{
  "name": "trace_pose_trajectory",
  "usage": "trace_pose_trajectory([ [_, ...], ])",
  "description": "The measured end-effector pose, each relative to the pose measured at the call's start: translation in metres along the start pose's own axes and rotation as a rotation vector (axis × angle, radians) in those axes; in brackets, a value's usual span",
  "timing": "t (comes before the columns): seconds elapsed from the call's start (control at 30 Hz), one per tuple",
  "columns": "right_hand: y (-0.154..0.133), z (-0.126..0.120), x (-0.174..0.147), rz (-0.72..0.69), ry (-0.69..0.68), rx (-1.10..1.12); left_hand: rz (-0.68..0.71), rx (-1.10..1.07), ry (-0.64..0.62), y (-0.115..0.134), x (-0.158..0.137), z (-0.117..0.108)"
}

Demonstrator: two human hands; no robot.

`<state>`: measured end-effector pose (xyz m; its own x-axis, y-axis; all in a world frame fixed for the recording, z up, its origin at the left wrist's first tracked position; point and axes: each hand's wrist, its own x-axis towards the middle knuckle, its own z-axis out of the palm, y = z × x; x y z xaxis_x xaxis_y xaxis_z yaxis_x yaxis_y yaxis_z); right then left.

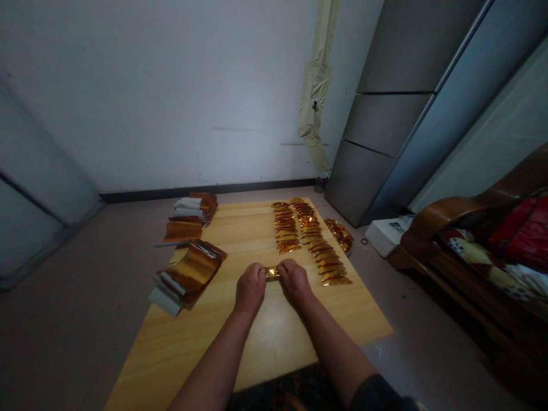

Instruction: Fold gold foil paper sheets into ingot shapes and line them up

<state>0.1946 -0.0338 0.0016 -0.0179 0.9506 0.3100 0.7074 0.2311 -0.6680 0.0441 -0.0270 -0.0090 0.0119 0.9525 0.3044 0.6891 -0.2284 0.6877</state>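
Note:
Between my two hands, a small folded piece of gold foil paper [272, 273] is held just over the wooden table [274, 337]. My left hand [251, 288] grips its left end with closed fingers. At the right end, my right hand [295, 281] is closed on the same piece. Rows of folded gold foil pieces [286, 228] lie to the right of my hands, laid close together. On the left side sits a stack of curled gold foil sheets [194, 268] with pale undersides showing.
More foil sheets [183, 230] overhang the table's left edge. A container heaped with gold foil pieces [339, 234] stands beyond the right edge. Behind are a grey refrigerator [377, 120] and a white box [385, 235]. A carved wooden seat [428, 251] is at the right.

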Motion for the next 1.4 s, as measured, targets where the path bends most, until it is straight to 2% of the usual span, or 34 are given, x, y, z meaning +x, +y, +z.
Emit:
trace_pose_trajectory([
  [0.23, -0.0009, 0.0025, 0.0010, -0.019, 0.030, 0.146, -0.072, -0.172, 0.040, 0.0019, 0.0022, -0.0050],
  [0.43, -0.0011, 0.0083, -0.0002, -0.006, 0.054, 0.147, -0.178, -0.295, 0.057, 0.0061, 0.0025, -0.0022],
  [0.8, -0.0015, 0.0057, -0.0007, -0.022, 0.103, 0.217, -0.156, -0.268, 0.064, 0.0077, 0.0022, -0.0033],
  [1.0, -0.0027, 0.0034, 0.0013, 0.008, 0.082, 0.252, -0.142, -0.311, 0.010, 0.0069, 0.0027, -0.0057],
  [1.27, -0.0025, 0.0008, 0.0003, 0.032, 0.059, 0.298, -0.140, -0.337, 0.002, 0.0049, 0.0028, -0.0047],
  [1.4, 0.0007, 0.0031, -0.0001, 0.030, 0.089, 0.319, -0.140, -0.332, 0.009, 0.0021, 0.0029, -0.0009],
])
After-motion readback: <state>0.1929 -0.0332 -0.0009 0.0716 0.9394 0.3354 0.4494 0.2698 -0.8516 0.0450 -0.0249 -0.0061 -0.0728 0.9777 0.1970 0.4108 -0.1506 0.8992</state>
